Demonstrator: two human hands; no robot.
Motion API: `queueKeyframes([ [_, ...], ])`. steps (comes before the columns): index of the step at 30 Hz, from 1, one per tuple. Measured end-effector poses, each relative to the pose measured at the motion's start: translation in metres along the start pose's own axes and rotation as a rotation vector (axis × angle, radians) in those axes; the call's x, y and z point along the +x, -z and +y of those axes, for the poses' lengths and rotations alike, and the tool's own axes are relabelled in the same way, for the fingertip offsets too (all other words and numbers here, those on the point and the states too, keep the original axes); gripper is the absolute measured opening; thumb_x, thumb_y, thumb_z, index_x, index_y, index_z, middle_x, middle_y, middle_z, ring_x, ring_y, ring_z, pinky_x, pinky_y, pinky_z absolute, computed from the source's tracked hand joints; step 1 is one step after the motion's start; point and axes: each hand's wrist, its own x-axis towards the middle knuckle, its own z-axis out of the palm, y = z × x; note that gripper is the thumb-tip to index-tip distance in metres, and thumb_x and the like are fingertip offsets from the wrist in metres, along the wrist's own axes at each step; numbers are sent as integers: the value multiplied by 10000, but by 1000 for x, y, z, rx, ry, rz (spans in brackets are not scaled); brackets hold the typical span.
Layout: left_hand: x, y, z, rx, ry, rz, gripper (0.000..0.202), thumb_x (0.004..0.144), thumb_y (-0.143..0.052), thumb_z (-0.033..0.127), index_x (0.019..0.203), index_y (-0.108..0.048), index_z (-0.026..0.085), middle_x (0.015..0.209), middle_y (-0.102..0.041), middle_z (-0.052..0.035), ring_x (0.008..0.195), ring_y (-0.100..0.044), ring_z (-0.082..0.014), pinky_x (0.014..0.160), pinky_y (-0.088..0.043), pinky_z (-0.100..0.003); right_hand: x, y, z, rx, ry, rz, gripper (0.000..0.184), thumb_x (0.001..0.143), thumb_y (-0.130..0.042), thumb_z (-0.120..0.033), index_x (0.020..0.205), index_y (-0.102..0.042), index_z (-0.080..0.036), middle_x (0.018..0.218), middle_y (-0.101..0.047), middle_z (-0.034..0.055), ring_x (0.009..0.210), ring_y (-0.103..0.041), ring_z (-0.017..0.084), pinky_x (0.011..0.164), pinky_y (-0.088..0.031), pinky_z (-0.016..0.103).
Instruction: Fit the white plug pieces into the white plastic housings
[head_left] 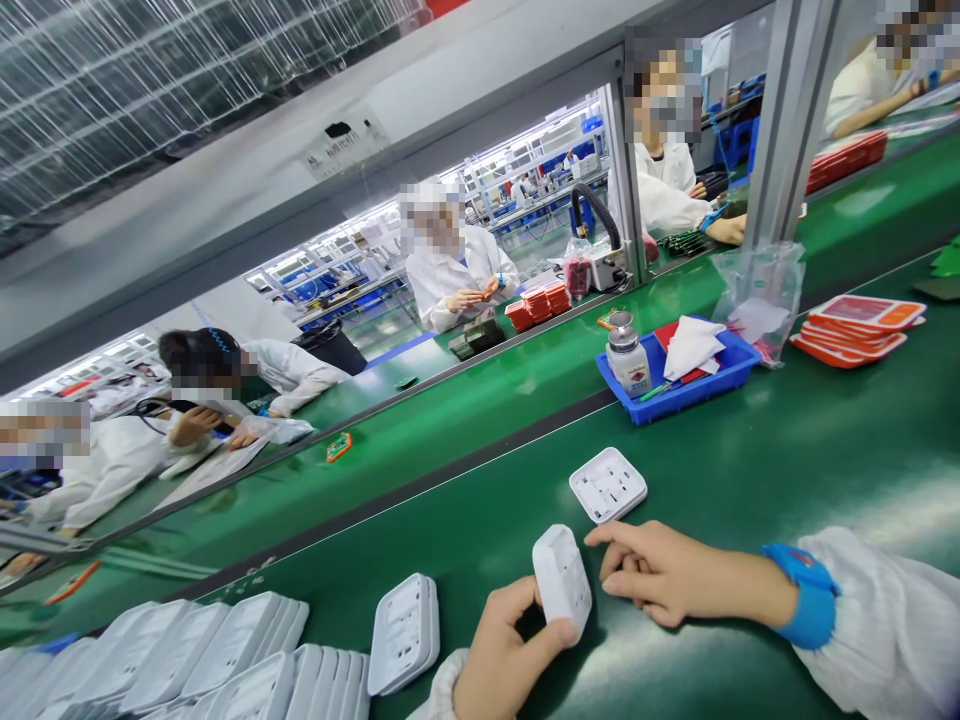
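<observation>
My left hand (510, 645) grips a white plastic housing (561, 580) between thumb and fingers, tilted up off the green bench. Just right of it is my right hand (660, 575), its index finger stretched out and the other fingers loosely bent, with nothing visible in them. A blue wrist strap (806, 595) circles the right wrist. Beyond the hands, a flat white plastic cover (607, 485) with small slots lies on the bench. Another white cover (405, 635) leans upright left of my left hand.
Rows of stacked white covers (217, 650) fill the lower left. A blue tray (694, 385) holds a dispenser bottle (628, 355) and white wipes. Orange-edged panels (855, 330) are piled at right. A green conveyor belt (450, 400) runs behind the bench, with co-workers across it.
</observation>
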Motion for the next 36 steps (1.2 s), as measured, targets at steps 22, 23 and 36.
queueKeyframes([
  [22, 14, 26, -10, -1285, 334, 509, 196, 952, -474, 246, 1035, -642, 185, 916, -683, -37, 651, -614, -102, 520, -491, -209, -2, 0, 8, -77, -20, -4, 213, 924, -582, -276, 1102, -536, -169, 793, -591, -3, 396, -438, 42, 415, -355, 152],
  [23, 14, 26, -10, -1300, 336, 509, 196, 956, -466, 245, 1029, -639, 186, 905, -684, -36, 639, -613, -103, 514, -487, -212, -2, 0, 8, -82, -17, -4, 211, 923, -583, -273, 1099, -539, -167, 798, -594, 0, 403, -444, 45, 421, -360, 152],
  [36, 6, 23, -13, -604, 175, 590, 301, 820, -636, 435, 955, -657, 167, 916, -652, -51, 765, -583, -149, 598, -460, -227, -4, 0, 3, -109, -26, -12, 177, 931, -574, -248, 1088, -554, -168, 806, -599, -5, 396, -451, 34, 425, -354, 145],
])
